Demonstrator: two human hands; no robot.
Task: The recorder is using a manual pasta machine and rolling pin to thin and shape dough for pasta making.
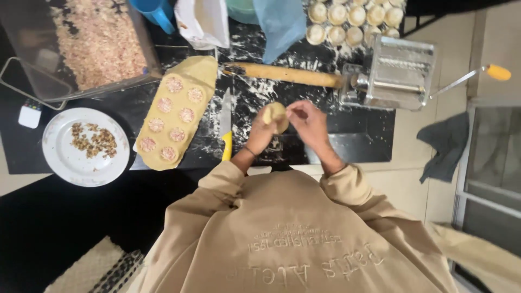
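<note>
A small round piece of filled dough [277, 115] is held between both hands above the floured black counter [358, 135]. My left hand [262, 132] cups it from below and the side. My right hand [307, 120] pinches its edge with the fingertips. To the left lies a long dough sheet [182, 81] dotted with several pink mounds of filling. A wooden rolling pin [285, 74] lies just beyond the hands. A knife with a yellow handle [226, 122] rests between the sheet and my left hand.
A metal pasta machine [393, 73] with a yellow-tipped crank [496, 72] stands at the right. Several finished dumplings [347, 21] sit at the back. A clear tray of minced filling [97, 40] and a white plate of chopped nuts [86, 146] are at the left. A grey cloth [445, 144] hangs at the right.
</note>
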